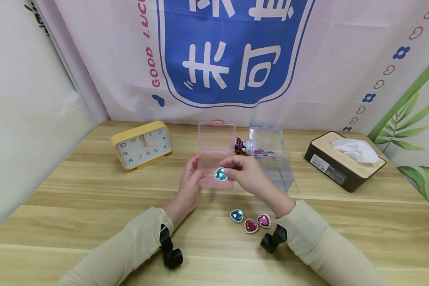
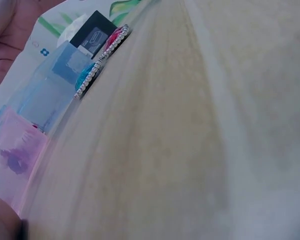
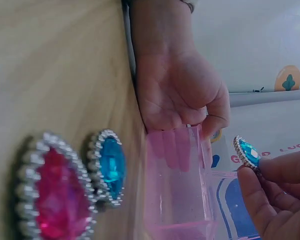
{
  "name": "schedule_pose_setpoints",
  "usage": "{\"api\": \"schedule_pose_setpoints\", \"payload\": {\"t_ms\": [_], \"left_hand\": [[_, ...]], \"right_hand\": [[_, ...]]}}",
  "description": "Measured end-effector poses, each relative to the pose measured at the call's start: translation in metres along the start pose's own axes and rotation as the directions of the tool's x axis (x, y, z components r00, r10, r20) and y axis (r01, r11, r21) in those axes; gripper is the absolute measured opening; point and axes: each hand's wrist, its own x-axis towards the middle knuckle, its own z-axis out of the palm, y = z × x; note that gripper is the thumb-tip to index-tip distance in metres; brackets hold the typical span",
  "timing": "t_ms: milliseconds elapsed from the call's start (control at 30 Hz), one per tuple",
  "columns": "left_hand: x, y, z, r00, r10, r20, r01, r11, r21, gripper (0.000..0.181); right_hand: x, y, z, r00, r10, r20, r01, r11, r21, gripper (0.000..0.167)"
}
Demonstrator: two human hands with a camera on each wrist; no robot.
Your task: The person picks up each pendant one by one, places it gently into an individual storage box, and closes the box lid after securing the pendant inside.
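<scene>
Between thumb and fingers, my right hand [image 1: 248, 174] pinches a blue heart-shaped gem [image 1: 220, 174] with a beaded silver rim. The gem is held above an open pink see-through box [image 1: 216, 184], whose lid [image 1: 217, 137] stands up at the back. My left hand [image 1: 188, 184] holds the box's left side; in the right wrist view its fingers [image 3: 177, 150] show through the pink plastic and its thumb is at the rim. On the table nearer me lie another blue heart gem [image 1: 237, 215], a red one [image 1: 251, 226] and a pink one [image 1: 263, 221].
To the right of the pink box stands an open clear bluish box [image 1: 280, 174]. A small doll-like figure [image 1: 248, 146] lies behind the boxes. A yellow clock [image 1: 143, 145] is at the left and a tissue box [image 1: 343, 161] at the right. A printed cloth [image 1: 128, 99] hangs behind.
</scene>
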Motion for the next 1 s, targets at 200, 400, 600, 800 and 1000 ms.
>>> {"api": "schedule_pose_setpoints", "payload": {"t_ms": [200, 400, 600, 800, 1000], "left_hand": [[0.000, 0.001, 0.001, 1.000, 0.004, 0.005, -0.004, 1.000, 0.009, 0.061], [-0.001, 0.002, 0.001, 1.000, 0.008, 0.008, -0.008, 1.000, -0.002, 0.061], [-0.002, 0.004, 0.001, 1.000, 0.009, 0.015, -0.009, 1.000, -0.003, 0.062], [-0.001, 0.003, 0.001, 1.000, 0.011, 0.021, -0.011, 1.000, -0.013, 0.062], [-0.001, 0.002, 0.000, 1.000, 0.002, 0.017, -0.002, 1.000, -0.023, 0.063]], "right_hand": [[0.012, -0.006, 0.000, 0.998, 0.047, -0.031, -0.047, 0.999, 0.003, 0.017], [0.026, -0.007, 0.003, 0.991, 0.125, -0.048, -0.126, 0.992, -0.019, 0.016], [0.040, -0.004, 0.007, 0.989, 0.145, 0.001, -0.144, 0.988, -0.052, 0.016], [0.053, -0.002, 0.012, 0.986, 0.145, 0.078, -0.132, 0.979, -0.156, 0.015], [0.061, -0.002, 0.016, 0.977, 0.131, 0.165, -0.075, 0.948, -0.310, 0.022]]}}
